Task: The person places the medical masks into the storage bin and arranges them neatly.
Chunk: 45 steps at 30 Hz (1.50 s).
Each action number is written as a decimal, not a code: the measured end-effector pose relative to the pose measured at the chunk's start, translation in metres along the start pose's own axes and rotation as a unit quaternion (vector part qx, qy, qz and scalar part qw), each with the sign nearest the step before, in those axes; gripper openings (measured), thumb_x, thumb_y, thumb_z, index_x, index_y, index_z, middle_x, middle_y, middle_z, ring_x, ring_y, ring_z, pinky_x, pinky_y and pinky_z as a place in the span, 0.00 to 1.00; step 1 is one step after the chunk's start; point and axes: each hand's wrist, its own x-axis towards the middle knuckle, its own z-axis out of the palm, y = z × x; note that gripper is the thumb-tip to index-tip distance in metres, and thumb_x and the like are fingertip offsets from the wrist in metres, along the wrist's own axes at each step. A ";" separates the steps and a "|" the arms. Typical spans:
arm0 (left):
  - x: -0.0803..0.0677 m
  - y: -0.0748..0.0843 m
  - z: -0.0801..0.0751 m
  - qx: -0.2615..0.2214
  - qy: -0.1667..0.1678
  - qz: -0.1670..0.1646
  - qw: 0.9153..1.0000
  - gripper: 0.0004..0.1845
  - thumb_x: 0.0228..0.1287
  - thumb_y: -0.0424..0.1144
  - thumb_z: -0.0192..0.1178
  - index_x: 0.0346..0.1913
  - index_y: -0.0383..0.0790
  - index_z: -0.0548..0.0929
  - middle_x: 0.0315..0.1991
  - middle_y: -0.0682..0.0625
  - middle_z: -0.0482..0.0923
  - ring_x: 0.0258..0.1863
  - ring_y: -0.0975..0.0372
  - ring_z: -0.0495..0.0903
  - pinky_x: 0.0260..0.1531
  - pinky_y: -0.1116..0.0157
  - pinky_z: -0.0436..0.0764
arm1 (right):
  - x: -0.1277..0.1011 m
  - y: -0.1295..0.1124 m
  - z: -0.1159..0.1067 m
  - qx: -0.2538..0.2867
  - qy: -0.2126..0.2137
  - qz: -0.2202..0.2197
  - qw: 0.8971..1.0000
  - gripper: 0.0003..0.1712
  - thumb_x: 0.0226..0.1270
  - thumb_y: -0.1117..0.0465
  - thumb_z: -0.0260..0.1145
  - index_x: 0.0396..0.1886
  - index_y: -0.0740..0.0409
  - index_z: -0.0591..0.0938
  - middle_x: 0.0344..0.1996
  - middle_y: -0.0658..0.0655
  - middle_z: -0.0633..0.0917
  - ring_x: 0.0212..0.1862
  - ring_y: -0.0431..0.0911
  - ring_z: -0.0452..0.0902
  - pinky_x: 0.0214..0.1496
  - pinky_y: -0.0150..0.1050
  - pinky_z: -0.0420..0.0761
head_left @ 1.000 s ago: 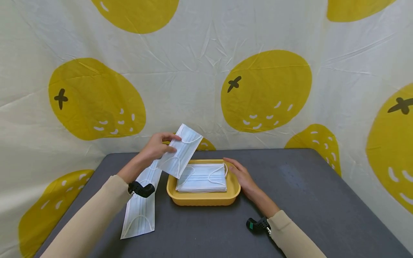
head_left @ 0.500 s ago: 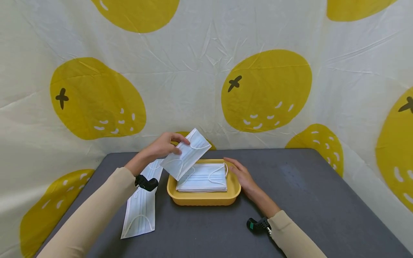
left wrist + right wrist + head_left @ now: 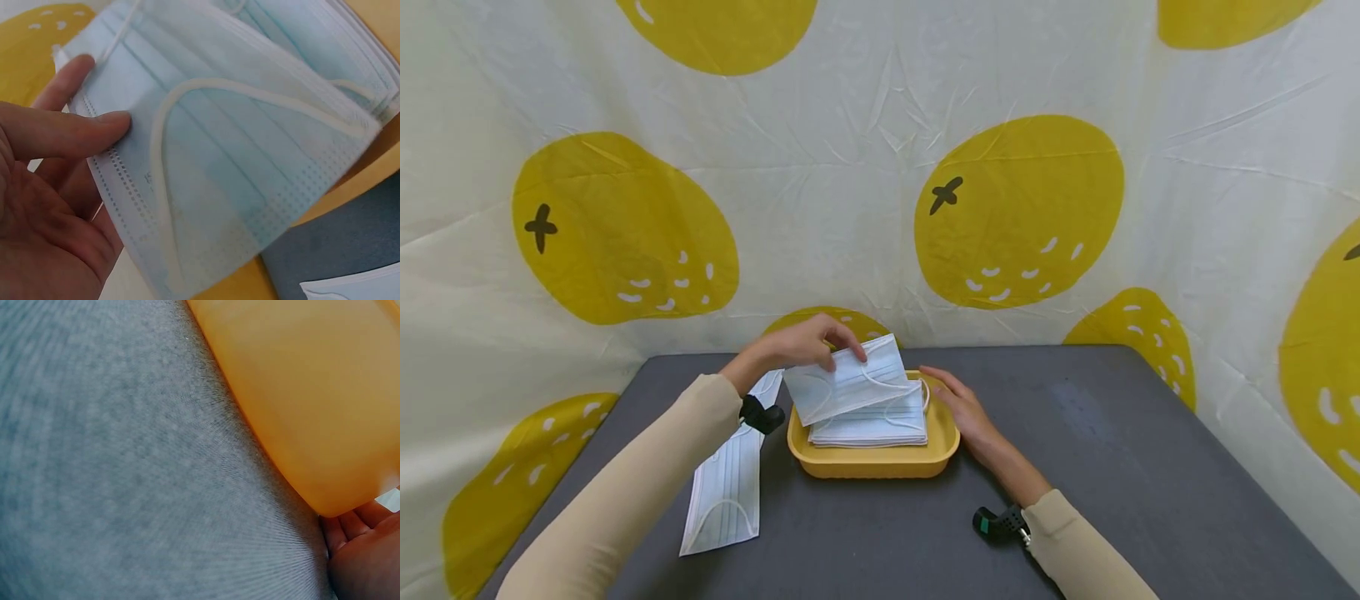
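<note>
In the head view my left hand (image 3: 816, 342) pinches a pale blue pleated face mask (image 3: 857, 379) between thumb and fingers near its upper edge. The held mask, seen close up in the left wrist view (image 3: 212, 144), slants over a yellow tray (image 3: 872, 468), with its white ear loops hanging loose. Beneath it, a stack of face masks (image 3: 880, 429) lies in the tray, partly covered. My right hand (image 3: 962, 412) rests against the tray's right side, fingers reaching along the rim. At the lower right of the right wrist view, its fingers (image 3: 353, 525) touch the tray's outer wall.
More face masks (image 3: 726, 496) lie in an overlapping row on the dark grey table (image 3: 1075, 500), left of the tray and partly under my left forearm. A white cloth with yellow fruit shapes (image 3: 850, 208) hangs right behind the table's back edge.
My left hand has moved right and down with the mask, which has turned from steeply tilted to nearly level above the stack. The right hand and tray have stayed put.
</note>
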 end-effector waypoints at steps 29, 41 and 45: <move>0.059 -0.003 0.042 0.034 -0.113 -0.041 0.992 0.29 0.55 0.13 0.45 0.49 0.35 0.90 0.52 0.45 0.85 0.38 0.60 0.69 0.24 0.69 0.61 | -0.002 -0.001 -0.001 -0.012 0.008 0.007 1.000 0.26 0.84 0.62 0.47 0.76 0.54 0.71 0.78 0.61 0.67 0.77 0.56 0.61 0.80 0.55 0.62; 0.059 -0.005 0.045 0.070 -0.108 -0.054 0.990 0.29 0.53 0.12 0.50 0.49 0.38 0.91 0.51 0.46 0.84 0.37 0.61 0.69 0.26 0.69 0.61 | -0.002 -0.004 0.000 -0.011 0.009 0.008 1.000 0.26 0.84 0.62 0.47 0.76 0.55 0.71 0.78 0.60 0.66 0.78 0.55 0.59 0.80 0.55 0.60; 0.057 -0.004 0.045 0.075 -0.103 -0.049 0.991 0.28 0.53 0.13 0.51 0.49 0.38 0.91 0.50 0.45 0.85 0.34 0.62 0.66 0.30 0.69 0.64 | -0.002 -0.003 0.000 -0.010 0.007 0.005 1.000 0.26 0.84 0.63 0.47 0.76 0.56 0.71 0.78 0.61 0.66 0.78 0.55 0.59 0.80 0.56 0.61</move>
